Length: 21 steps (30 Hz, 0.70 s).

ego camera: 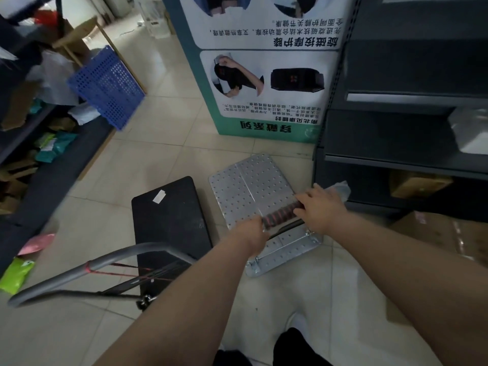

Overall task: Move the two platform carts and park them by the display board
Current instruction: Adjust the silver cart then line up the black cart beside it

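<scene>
A silver perforated platform cart (pixel 253 186) stands on the tiled floor just in front of the teal and white display board (pixel 264 83). Its handle (pixel 281 216), wrapped in red and black, is gripped by both hands: my left hand (pixel 252 233) at the near end, my right hand (pixel 320 207) at the far end. To the left of it sits a black platform cart (pixel 169 217) with a white label on its deck. The black cart's grey handle (pixel 87 270) leans toward me, untouched.
Dark shelving (pixel 396 133) stands close on the right, with cardboard boxes (pixel 449 233) on the floor below. On the left a shelf holds packets, with a blue perforated basket (pixel 105 85) hanging over the aisle. Pink and green bags (pixel 18 273) lie at the lower left.
</scene>
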Each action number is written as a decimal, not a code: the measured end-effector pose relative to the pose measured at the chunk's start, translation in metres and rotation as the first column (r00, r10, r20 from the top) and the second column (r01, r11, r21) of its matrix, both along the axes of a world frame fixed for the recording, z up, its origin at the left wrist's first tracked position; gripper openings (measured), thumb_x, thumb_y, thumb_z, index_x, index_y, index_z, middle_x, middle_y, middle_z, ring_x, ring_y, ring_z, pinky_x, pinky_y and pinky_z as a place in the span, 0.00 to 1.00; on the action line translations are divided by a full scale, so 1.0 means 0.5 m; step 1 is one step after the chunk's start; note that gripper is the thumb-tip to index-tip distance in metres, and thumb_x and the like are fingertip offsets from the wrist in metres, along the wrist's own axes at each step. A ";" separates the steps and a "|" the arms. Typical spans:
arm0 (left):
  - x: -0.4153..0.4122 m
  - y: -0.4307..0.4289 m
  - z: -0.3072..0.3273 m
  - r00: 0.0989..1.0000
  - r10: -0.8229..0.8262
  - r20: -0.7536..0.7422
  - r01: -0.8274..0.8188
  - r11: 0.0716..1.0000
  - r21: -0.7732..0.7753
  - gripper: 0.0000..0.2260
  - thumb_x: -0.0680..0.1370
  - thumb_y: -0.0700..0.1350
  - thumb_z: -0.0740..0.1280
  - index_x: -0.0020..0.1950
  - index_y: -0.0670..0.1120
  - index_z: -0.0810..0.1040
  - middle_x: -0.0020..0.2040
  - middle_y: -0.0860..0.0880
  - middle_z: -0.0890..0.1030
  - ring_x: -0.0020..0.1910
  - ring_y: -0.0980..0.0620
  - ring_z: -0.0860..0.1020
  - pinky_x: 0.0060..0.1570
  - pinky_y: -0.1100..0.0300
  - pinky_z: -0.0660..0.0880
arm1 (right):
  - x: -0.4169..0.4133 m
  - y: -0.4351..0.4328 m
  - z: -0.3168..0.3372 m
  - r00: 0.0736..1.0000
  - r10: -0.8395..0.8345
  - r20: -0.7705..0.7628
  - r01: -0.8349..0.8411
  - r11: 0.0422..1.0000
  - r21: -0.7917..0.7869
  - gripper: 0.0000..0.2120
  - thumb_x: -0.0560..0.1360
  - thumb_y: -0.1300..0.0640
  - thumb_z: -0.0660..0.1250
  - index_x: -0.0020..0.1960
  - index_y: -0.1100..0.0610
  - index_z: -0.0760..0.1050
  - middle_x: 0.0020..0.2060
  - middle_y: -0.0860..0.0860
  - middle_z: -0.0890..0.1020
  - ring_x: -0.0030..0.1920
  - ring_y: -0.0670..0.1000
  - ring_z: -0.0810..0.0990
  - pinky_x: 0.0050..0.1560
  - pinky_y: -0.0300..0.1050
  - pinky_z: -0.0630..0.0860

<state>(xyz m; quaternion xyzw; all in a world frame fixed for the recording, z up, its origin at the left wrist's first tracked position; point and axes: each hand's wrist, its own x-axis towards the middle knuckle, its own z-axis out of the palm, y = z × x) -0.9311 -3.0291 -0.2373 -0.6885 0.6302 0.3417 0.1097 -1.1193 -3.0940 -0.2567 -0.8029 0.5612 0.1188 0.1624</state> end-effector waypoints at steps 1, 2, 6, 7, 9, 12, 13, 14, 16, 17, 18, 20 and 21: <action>-0.001 -0.002 -0.008 1.000 0.004 0.007 -0.004 1.000 -0.008 0.14 0.80 0.46 0.60 0.64 0.44 0.68 0.59 0.40 0.77 0.56 0.40 0.75 0.50 0.54 0.70 | -0.010 -0.006 -0.003 1.000 -0.025 -0.009 0.025 1.000 0.001 0.24 0.77 0.38 0.51 0.67 0.49 0.67 0.68 0.54 0.69 0.72 0.58 0.59 0.70 0.63 0.54; 0.001 -0.001 -0.014 1.000 0.000 0.017 0.000 1.000 -0.018 0.13 0.80 0.44 0.59 0.64 0.44 0.68 0.58 0.39 0.78 0.55 0.40 0.76 0.48 0.54 0.69 | -0.018 -0.008 -0.006 0.999 -0.040 -0.006 0.040 0.999 0.004 0.25 0.76 0.36 0.51 0.67 0.48 0.67 0.68 0.54 0.69 0.72 0.58 0.59 0.70 0.63 0.53; 0.011 0.010 -0.033 0.996 -0.048 0.072 0.051 0.998 -0.045 0.14 0.77 0.38 0.59 0.62 0.47 0.68 0.56 0.41 0.79 0.54 0.41 0.77 0.45 0.53 0.70 | -0.031 0.013 -0.017 0.999 -0.038 0.032 0.040 0.996 -0.085 0.24 0.74 0.34 0.52 0.63 0.46 0.69 0.61 0.53 0.73 0.66 0.56 0.66 0.69 0.60 0.56; 0.014 0.015 -0.036 0.995 -0.064 0.079 0.068 0.997 -0.048 0.13 0.77 0.38 0.59 0.61 0.47 0.67 0.55 0.41 0.79 0.53 0.41 0.77 0.45 0.53 0.70 | -0.032 0.022 -0.018 0.998 -0.040 0.042 0.044 0.995 -0.094 0.24 0.74 0.34 0.52 0.63 0.46 0.69 0.60 0.52 0.74 0.65 0.56 0.67 0.68 0.59 0.56; 0.022 0.028 -0.040 0.991 -0.085 0.101 0.092 0.993 -0.069 0.12 0.77 0.39 0.59 0.60 0.48 0.66 0.55 0.43 0.79 0.53 0.41 0.77 0.44 0.53 0.70 | -0.029 0.039 -0.014 0.998 -0.045 0.052 0.050 0.994 -0.099 0.25 0.74 0.33 0.52 0.62 0.46 0.70 0.59 0.52 0.74 0.64 0.56 0.68 0.67 0.59 0.57; 0.047 0.049 -0.045 0.987 -0.083 0.138 0.094 0.993 -0.075 0.15 0.77 0.40 0.59 0.63 0.52 0.65 0.55 0.45 0.79 0.53 0.42 0.77 0.44 0.52 0.72 | -0.010 0.061 -0.004 0.997 -0.055 0.059 0.061 0.993 -0.097 0.25 0.73 0.32 0.53 0.61 0.46 0.71 0.58 0.52 0.75 0.62 0.55 0.69 0.66 0.58 0.61; 0.060 0.052 -0.045 0.985 -0.087 0.150 0.097 0.993 -0.061 0.16 0.77 0.40 0.59 0.64 0.53 0.65 0.55 0.45 0.79 0.53 0.42 0.77 0.46 0.51 0.74 | -0.001 0.069 -0.001 0.996 -0.063 0.068 0.069 0.994 -0.087 0.25 0.73 0.32 0.54 0.61 0.46 0.72 0.58 0.52 0.75 0.62 0.55 0.69 0.65 0.57 0.62; 0.074 0.055 -0.044 0.980 -0.103 0.168 0.112 0.993 -0.043 0.17 0.78 0.41 0.59 0.64 0.54 0.65 0.55 0.46 0.79 0.53 0.43 0.78 0.47 0.51 0.75 | 0.008 0.077 0.002 0.995 -0.068 0.075 0.074 0.994 -0.076 0.25 0.73 0.32 0.55 0.61 0.47 0.72 0.58 0.52 0.76 0.62 0.55 0.69 0.63 0.56 0.63; 0.108 0.059 -0.040 0.963 -0.167 0.213 0.172 0.985 -0.010 0.19 0.77 0.40 0.60 0.65 0.56 0.65 0.56 0.47 0.79 0.54 0.43 0.77 0.46 0.51 0.74 | 0.028 0.097 0.010 0.996 -0.067 0.065 0.071 0.996 -0.054 0.25 0.73 0.33 0.56 0.61 0.47 0.72 0.57 0.51 0.76 0.61 0.54 0.70 0.60 0.53 0.65; 0.127 0.063 -0.038 0.948 -0.208 0.242 0.214 0.977 0.000 0.20 0.77 0.40 0.61 0.66 0.56 0.65 0.57 0.47 0.79 0.55 0.44 0.77 0.46 0.51 0.72 | 0.040 0.107 0.013 0.997 -0.063 0.051 0.065 0.997 -0.043 0.24 0.73 0.33 0.56 0.61 0.48 0.72 0.57 0.52 0.76 0.60 0.54 0.70 0.59 0.53 0.65; 0.144 0.070 -0.035 0.930 -0.245 0.274 0.255 0.967 0.002 0.22 0.76 0.39 0.63 0.66 0.56 0.64 0.58 0.48 0.79 0.56 0.44 0.76 0.47 0.51 0.70 | 0.053 0.119 0.015 0.998 -0.058 0.034 0.060 0.998 -0.034 0.24 0.73 0.34 0.57 0.60 0.49 0.72 0.57 0.52 0.76 0.60 0.54 0.70 0.59 0.53 0.65; 0.176 0.087 -0.037 0.906 -0.272 0.326 0.294 0.956 -0.020 0.25 0.75 0.38 0.66 0.67 0.56 0.63 0.57 0.48 0.79 0.56 0.44 0.76 0.48 0.50 0.69 | 0.081 0.146 0.013 0.998 -0.056 0.009 0.056 0.998 -0.020 0.24 0.74 0.34 0.57 0.60 0.50 0.72 0.56 0.52 0.76 0.59 0.54 0.70 0.58 0.53 0.66; 0.190 0.096 -0.039 0.902 -0.269 0.339 0.298 0.954 -0.036 0.25 0.74 0.38 0.67 0.67 0.56 0.64 0.56 0.48 0.80 0.55 0.44 0.76 0.47 0.50 0.69 | 0.095 0.160 0.010 0.998 -0.062 0.006 0.062 0.998 -0.010 0.24 0.74 0.35 0.57 0.60 0.51 0.72 0.56 0.52 0.75 0.59 0.54 0.70 0.58 0.53 0.66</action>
